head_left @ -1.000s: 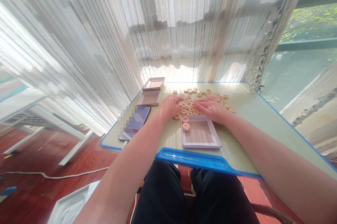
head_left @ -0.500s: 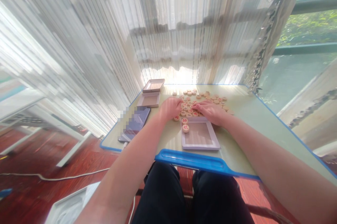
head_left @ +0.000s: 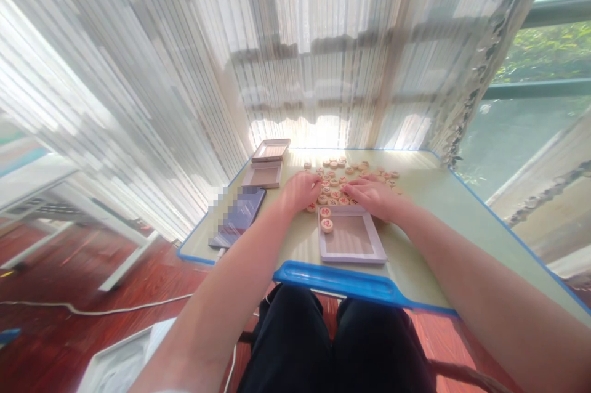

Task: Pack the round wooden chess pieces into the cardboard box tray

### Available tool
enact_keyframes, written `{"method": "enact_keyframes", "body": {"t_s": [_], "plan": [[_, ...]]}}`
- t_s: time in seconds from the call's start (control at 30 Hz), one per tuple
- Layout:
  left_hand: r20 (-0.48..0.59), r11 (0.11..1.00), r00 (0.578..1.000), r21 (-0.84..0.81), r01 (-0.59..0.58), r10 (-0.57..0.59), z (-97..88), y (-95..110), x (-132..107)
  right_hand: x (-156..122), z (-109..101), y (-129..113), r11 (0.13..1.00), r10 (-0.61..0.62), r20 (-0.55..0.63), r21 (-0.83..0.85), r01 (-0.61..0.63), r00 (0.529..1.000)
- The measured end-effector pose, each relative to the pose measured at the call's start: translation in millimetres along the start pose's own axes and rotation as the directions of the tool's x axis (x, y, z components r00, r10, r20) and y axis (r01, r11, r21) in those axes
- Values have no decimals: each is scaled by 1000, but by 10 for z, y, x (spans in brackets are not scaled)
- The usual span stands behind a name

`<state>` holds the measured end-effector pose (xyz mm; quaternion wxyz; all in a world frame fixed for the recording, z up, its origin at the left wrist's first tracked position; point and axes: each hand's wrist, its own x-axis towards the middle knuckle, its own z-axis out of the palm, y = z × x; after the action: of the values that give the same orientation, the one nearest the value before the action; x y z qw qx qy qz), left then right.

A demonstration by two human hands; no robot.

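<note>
Many round wooden Chinese chess pieces [head_left: 326, 190] with red or dark characters lie spread over the table, most of them face up. At the left edge of the spread is my left hand [head_left: 301, 190], its fingers bent down beside the pieces and its fingertips mostly hidden. My right hand [head_left: 373, 196] lies over the right part of the spread, fingers stretched out leftward and touching pieces. It covers some of them. In front of both hands, a shallow open box [head_left: 353, 257] holds a chess piece [head_left: 327, 225] and another chess piece [head_left: 325, 212] at its left side.
Two more shallow box parts [head_left: 262, 175] stand at the table's back left. A dark tablet or phone [head_left: 240, 217] with a cable lies by the left edge. A blue tray-like ledge [head_left: 339, 281] lines the front of the pale table [head_left: 457, 226]. Sheer curtains [head_left: 323, 72] hang behind.
The view has shifted slightly. My right fingers have moved a little among the pieces; my left hand stays at nearly the same spot. The two pieces in the box remain in place.
</note>
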<state>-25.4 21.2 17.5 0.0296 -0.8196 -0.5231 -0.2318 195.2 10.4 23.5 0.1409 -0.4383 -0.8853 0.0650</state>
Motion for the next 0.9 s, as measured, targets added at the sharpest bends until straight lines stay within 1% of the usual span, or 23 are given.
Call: {"method": "enact_keyframes", "body": {"t_s": [0.07, 0.2, 0.37, 0.57, 0.8, 0.83, 0.9], "plan": [[-15, 1000, 1000, 3, 0, 0, -8, 9, -4, -3, 1, -10, 1000, -4, -21, -19, 4, 1000], [-5, 1000, 1000, 6, -6, 6, -12, 20, -6, -13, -1, -44, 1000, 11, -46, -8, -11, 999], [4, 1000, 1000, -3, -13, 13, 4, 17, -1, -12, -12, -66, 999, 48, -8, 14, -48, 999], [3, 999, 999, -7, -33, 34, 5, 30, 4, 9, -62, -98, 996, 78, 117, 34, -83, 990], [-14, 1000, 1000, 18, -5, 5, -39, 20, 3, 35, -66, -90, 994, 78, 36, 76, -80, 996], [-18, 1000, 1000, 22, -10, 10, -42, 16, 5, 34, -64, -88, 995, 67, 24, 74, -69, 997], [-27, 999, 999, 21, -28, 28, -39, 9, 8, 29, -66, -93, 998, 9, -4, 67, -9, 1000]]}}
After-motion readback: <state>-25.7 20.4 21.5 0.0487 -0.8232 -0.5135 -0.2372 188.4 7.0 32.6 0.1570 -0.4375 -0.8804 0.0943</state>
